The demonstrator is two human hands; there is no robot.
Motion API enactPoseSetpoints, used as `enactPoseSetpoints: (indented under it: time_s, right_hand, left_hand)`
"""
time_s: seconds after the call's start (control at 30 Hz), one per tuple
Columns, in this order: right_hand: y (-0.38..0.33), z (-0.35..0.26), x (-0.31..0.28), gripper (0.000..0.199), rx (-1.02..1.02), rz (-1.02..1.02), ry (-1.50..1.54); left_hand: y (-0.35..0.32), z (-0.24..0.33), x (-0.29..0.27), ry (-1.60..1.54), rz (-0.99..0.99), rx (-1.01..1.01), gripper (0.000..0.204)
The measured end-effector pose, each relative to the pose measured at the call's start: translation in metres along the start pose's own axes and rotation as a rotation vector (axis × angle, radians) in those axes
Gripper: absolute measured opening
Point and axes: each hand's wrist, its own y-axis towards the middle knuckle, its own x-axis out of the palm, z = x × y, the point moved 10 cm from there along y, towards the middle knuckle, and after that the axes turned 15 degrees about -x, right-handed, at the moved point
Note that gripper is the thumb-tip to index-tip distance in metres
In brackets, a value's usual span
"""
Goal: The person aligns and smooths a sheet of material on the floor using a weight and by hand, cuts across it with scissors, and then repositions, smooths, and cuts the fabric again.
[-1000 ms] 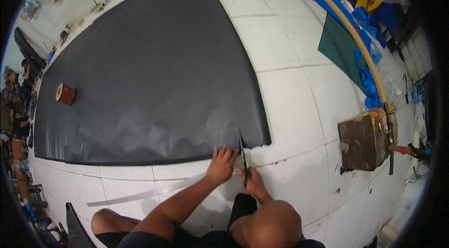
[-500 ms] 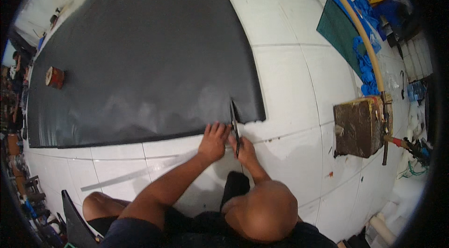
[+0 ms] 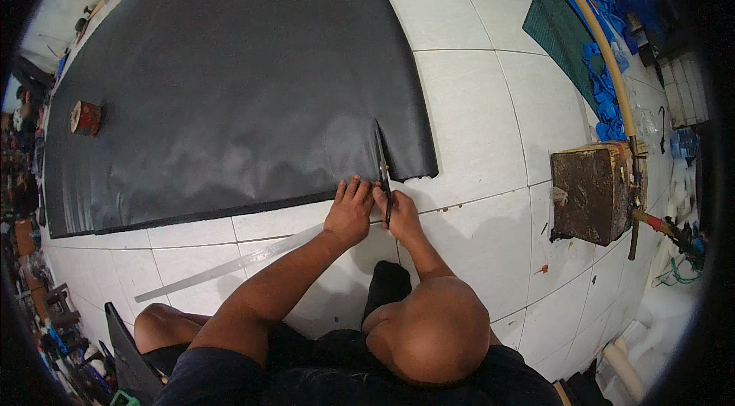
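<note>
A large black sheet [image 3: 230,84] lies flat on the white tiled floor [image 3: 475,99]. My right hand [image 3: 401,216] is closed on dark scissors [image 3: 382,168], whose blades point away from me inside a slit cut up from the sheet's near edge. My left hand [image 3: 348,211] rests palm down right beside the scissors, its fingers touching the sheet's near edge. To the right of the slit, a narrow strip of sheet [image 3: 409,153] is partly separated.
A long metal ruler [image 3: 230,264] lies on the tiles under my left forearm. A reddish tape roll [image 3: 86,117] sits on the sheet's far left. A brown block [image 3: 588,191], a green mat [image 3: 563,31], a tan hose [image 3: 593,38] and blue cloth [image 3: 605,80] line the right side.
The scissors have advanced farther into the black sheet and the slit has grown longer. Both hands have moved forward along with it, staying at the sheet's near edge.
</note>
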Motion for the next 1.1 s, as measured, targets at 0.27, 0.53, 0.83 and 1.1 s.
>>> enactPoseSetpoints:
  time_s: [0.27, 0.53, 0.83, 1.1]
  right_hand:
    - [0.059, -0.018, 0.011, 0.055, 0.127, -0.030, 0.199]
    - [0.071, -0.022, 0.008, 0.059, -0.013, -0.016, 0.070]
    - [0.126, -0.047, 0.015, 0.053, 0.164, -0.097, 0.193]
    - [0.133, -0.045, 0.017, 0.051, 0.139, -0.190, 0.248]
  left_hand:
    - [0.001, 0.000, 0.005, 0.055, -0.067, -0.010, 0.060]
    - [0.003, 0.002, 0.000, 0.068, -0.116, -0.025, 0.069]
    - [0.004, 0.008, -0.004, 0.087, -0.173, -0.059, 0.076]
    - [0.019, 0.020, -0.001, 0.026, -0.332, -0.094, 0.081]
